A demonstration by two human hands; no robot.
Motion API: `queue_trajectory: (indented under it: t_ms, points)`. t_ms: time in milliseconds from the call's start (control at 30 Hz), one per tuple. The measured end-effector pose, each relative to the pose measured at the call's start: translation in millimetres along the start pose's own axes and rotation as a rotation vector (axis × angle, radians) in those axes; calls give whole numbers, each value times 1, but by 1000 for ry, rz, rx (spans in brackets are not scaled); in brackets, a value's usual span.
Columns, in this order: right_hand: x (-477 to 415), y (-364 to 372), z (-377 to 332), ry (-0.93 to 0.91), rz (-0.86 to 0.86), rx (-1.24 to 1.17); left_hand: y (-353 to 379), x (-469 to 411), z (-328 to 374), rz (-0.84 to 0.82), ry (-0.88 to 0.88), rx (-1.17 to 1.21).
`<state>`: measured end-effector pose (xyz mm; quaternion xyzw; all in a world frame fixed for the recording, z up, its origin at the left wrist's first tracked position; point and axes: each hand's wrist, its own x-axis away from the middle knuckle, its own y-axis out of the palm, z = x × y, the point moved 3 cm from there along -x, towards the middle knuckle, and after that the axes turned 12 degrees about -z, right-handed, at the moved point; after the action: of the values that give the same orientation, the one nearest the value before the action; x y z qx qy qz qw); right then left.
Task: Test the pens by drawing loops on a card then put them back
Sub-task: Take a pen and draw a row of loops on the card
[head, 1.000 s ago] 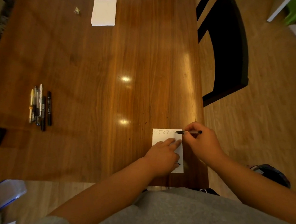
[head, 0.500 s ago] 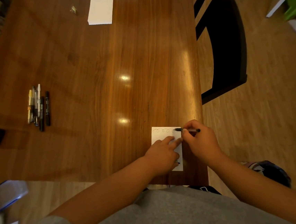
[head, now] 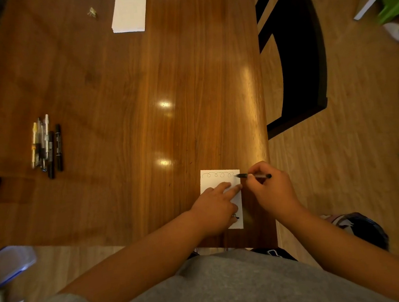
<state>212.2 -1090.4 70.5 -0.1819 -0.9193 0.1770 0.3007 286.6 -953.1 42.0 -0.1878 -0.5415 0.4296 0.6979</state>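
A white card point(head: 212, 181) lies near the front right corner of the wooden table point(head: 121, 109). A row of drawn loops runs along its far edge. My left hand point(head: 217, 208) lies flat on the card, fingers spread, pinning it down. My right hand point(head: 271, 189) grips a black pen point(head: 253, 176) whose tip rests at the card's far right corner, at the end of the loops. A small dark piece shows by my left thumb on the card. Several other pens point(head: 45, 145) lie bundled side by side at the table's left.
A stack of white cards point(head: 129, 12) sits at the far edge, with a small crumpled scrap point(head: 92, 12) to its left. A black chair point(head: 298, 51) stands right of the table. A dark bag point(head: 357, 230) lies on the floor by my right arm.
The pen tip has stayed at the right end of the loop row. Both hands keep their places on the card; only the camera has shifted slightly.
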Motion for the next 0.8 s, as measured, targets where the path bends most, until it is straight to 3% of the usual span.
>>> queue_trajectory:
  t_ms: [300,533,800]
  points:
    - [8,-10,3,13,65,-27,4,-1,-2,25,0,33]
    - [22,-27,0,82,76,-264,-5,12,-13,226,-105,540]
    - [36,-34,-25,13,-10,-430,-20,34,-13,351,-172,628]
